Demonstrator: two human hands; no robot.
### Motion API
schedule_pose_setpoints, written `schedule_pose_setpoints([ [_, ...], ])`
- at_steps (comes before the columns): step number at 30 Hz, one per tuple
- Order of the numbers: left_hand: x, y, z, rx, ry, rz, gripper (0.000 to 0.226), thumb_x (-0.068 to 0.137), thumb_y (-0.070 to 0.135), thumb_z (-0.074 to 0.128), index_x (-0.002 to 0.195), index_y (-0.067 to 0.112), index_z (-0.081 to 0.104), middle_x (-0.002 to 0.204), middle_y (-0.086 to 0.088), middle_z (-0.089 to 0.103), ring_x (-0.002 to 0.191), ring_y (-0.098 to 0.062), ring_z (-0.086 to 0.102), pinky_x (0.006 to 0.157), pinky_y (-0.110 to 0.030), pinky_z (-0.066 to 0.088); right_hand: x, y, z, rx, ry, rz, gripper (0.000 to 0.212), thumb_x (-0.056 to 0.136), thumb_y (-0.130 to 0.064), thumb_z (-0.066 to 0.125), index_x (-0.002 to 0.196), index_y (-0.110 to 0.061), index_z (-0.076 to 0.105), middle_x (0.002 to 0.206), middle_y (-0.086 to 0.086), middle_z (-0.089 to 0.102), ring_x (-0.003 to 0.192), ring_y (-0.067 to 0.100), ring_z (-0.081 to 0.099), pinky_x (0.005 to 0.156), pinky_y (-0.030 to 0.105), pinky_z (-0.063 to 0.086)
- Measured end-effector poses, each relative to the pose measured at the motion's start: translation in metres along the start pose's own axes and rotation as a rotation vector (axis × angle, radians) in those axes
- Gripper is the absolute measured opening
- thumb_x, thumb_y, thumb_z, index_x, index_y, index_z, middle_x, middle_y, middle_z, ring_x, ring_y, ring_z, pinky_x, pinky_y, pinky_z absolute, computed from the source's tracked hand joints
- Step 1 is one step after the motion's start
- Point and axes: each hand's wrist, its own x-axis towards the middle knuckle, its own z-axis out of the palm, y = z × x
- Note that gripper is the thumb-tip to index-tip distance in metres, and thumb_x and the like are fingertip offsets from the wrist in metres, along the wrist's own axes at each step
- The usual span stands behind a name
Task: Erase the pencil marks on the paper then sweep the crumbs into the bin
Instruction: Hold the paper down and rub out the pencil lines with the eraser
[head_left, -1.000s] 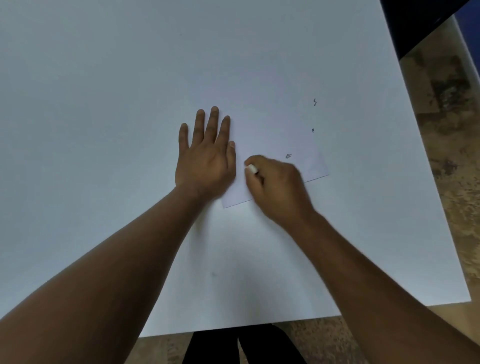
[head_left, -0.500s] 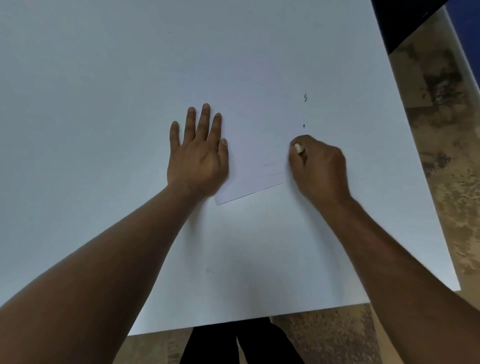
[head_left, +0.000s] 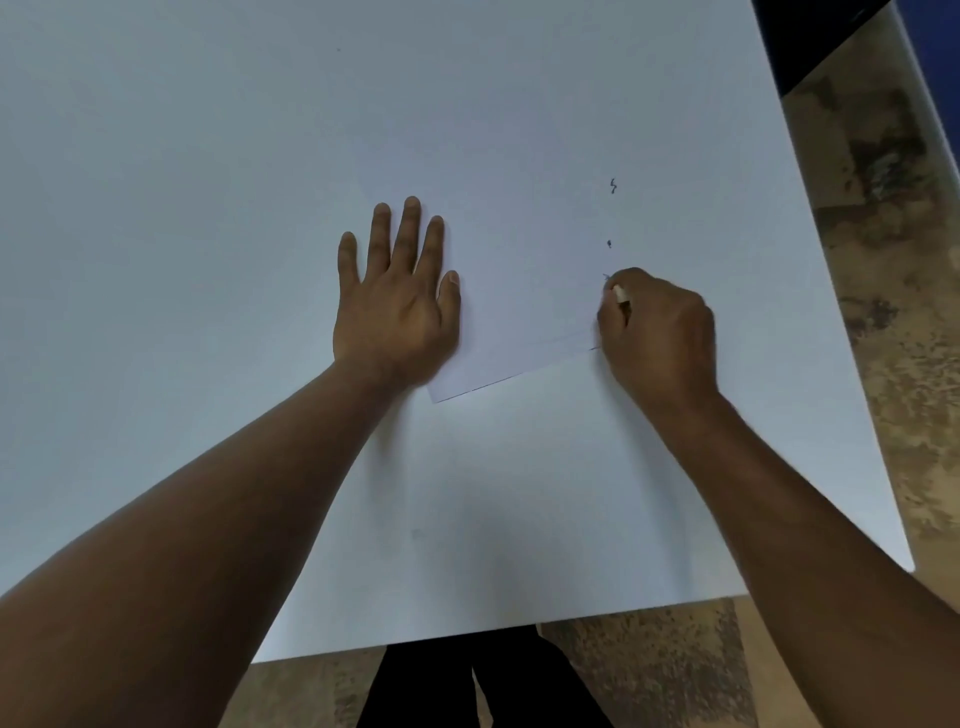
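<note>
A white sheet of paper (head_left: 524, 291) lies on the white table (head_left: 208, 156). My left hand (head_left: 397, 301) lies flat on the paper's left edge, fingers straight and spread. My right hand (head_left: 657, 327) grips a small white eraser (head_left: 621, 294) at the paper's right side, its tip on the sheet. Two small dark pencil marks (head_left: 614, 186) (head_left: 609, 243) show just beyond the eraser, and a faint smudge sits right at its tip. No bin is in view.
The table's near edge (head_left: 519, 629) and right edge border a mottled brown floor (head_left: 883, 260). My dark trouser legs (head_left: 483, 680) stand below the near edge. A dark object (head_left: 810, 31) sits at the top right corner.
My right hand with the eraser has moved from the paper's lower middle to its right side, then held there. The mark near the paper's lower right no longer shows. My left hand stays flat.
</note>
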Motion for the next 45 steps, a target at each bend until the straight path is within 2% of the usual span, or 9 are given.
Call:
schedule_pose_setpoints([
  [9, 0.000, -0.002, 0.002, 0.020, 0.010, 0.015, 0.063, 0.107, 0.048, 0.016, 0.164, 0.024, 0.008, 0.173, -0.002, -0.002, 0.159, -0.025, -0.007, 0.127, -0.054, -0.002, -0.016, -0.063, 0.030, 0.076, -0.077, -0.353, 0.020, 0.096, -0.019, 0.046, 0.088, -0.013, 0.065, 0.071, 0.005, 0.058, 0.061, 0.029, 0.059, 0.051, 0.038, 0.050],
  [12, 0.001, 0.000, 0.002, 0.011, 0.013, 0.011, 0.062, 0.107, 0.046, 0.016, 0.164, 0.024, 0.010, 0.173, -0.002, -0.001, 0.159, -0.025, -0.007, 0.126, -0.054, -0.002, 0.013, -0.012, 0.020, -0.101, 0.040, -0.286, 0.011, 0.086, -0.007, 0.055, 0.080, -0.011, 0.063, 0.067, 0.010, 0.058, 0.057, 0.033, 0.059, 0.047, 0.035, 0.049],
  [16, 0.000, 0.000, 0.001, 0.009, 0.016, 0.008, 0.061, 0.107, 0.045, 0.016, 0.164, 0.023, 0.011, 0.173, -0.002, 0.000, 0.159, -0.026, -0.006, 0.126, -0.054, -0.002, 0.036, 0.026, 0.005, -0.081, -0.014, -0.075, 0.017, 0.089, -0.010, 0.047, 0.079, -0.009, 0.061, 0.066, 0.011, 0.057, 0.060, 0.035, 0.054, 0.054, 0.033, 0.036],
  [24, 0.001, 0.000, 0.001, 0.011, 0.011, 0.002, 0.062, 0.107, 0.046, 0.015, 0.165, 0.024, 0.008, 0.173, -0.001, -0.002, 0.159, -0.024, -0.008, 0.127, -0.053, -0.003, -0.002, -0.044, 0.004, 0.108, 0.014, -0.207, 0.019, 0.095, -0.022, 0.048, 0.089, -0.015, 0.065, 0.073, 0.004, 0.061, 0.064, 0.030, 0.058, 0.055, 0.037, 0.048],
  [27, 0.001, 0.000, 0.002, 0.004, 0.008, 0.004, 0.062, 0.107, 0.046, 0.015, 0.164, 0.025, 0.008, 0.173, 0.000, -0.002, 0.159, -0.024, -0.008, 0.127, -0.053, -0.004, 0.012, -0.033, -0.012, 0.092, 0.110, -0.115, 0.022, 0.095, -0.026, 0.047, 0.097, -0.017, 0.067, 0.080, 0.007, 0.067, 0.073, 0.033, 0.063, 0.062, 0.037, 0.049],
  [31, 0.001, -0.001, 0.002, -0.003, 0.014, 0.008, 0.062, 0.107, 0.046, 0.015, 0.164, 0.024, 0.010, 0.173, -0.001, -0.001, 0.159, -0.025, -0.008, 0.127, -0.053, -0.003, 0.034, 0.010, -0.038, 0.128, 0.008, 0.069, 0.027, 0.099, -0.027, 0.045, 0.111, -0.016, 0.067, 0.088, 0.006, 0.071, 0.081, 0.027, 0.065, 0.073, 0.028, 0.045],
  [35, -0.003, 0.000, 0.003, 0.001, 0.011, 0.004, 0.062, 0.106, 0.046, 0.015, 0.164, 0.024, 0.010, 0.173, -0.002, 0.000, 0.159, -0.025, -0.007, 0.127, -0.053, -0.003, 0.037, 0.022, -0.040, 0.391, -0.178, 0.254, 0.021, 0.100, -0.022, 0.043, 0.101, -0.018, 0.064, 0.089, -0.004, 0.070, 0.071, 0.004, 0.064, 0.068, 0.016, 0.047],
  [41, -0.001, -0.001, 0.003, 0.000, 0.013, 0.001, 0.062, 0.107, 0.045, 0.017, 0.164, 0.024, 0.011, 0.173, -0.002, 0.000, 0.159, -0.025, -0.007, 0.127, -0.053, -0.002, 0.046, 0.023, -0.024, 0.772, -0.269, 0.532, 0.018, 0.097, -0.012, 0.049, 0.101, -0.015, 0.066, 0.080, 0.001, 0.067, 0.060, 0.010, 0.057, 0.053, 0.023, 0.046],
  [45, 0.000, 0.001, 0.000, 0.000, 0.016, 0.007, 0.061, 0.107, 0.044, 0.017, 0.164, 0.024, 0.011, 0.173, -0.002, 0.001, 0.159, -0.025, -0.007, 0.127, -0.053, -0.003, 0.056, 0.031, -0.025, 0.759, -0.275, 0.489, 0.010, 0.090, -0.012, 0.062, 0.089, -0.021, 0.066, 0.070, 0.000, 0.059, 0.053, 0.012, 0.049, 0.049, 0.025, 0.041],
])
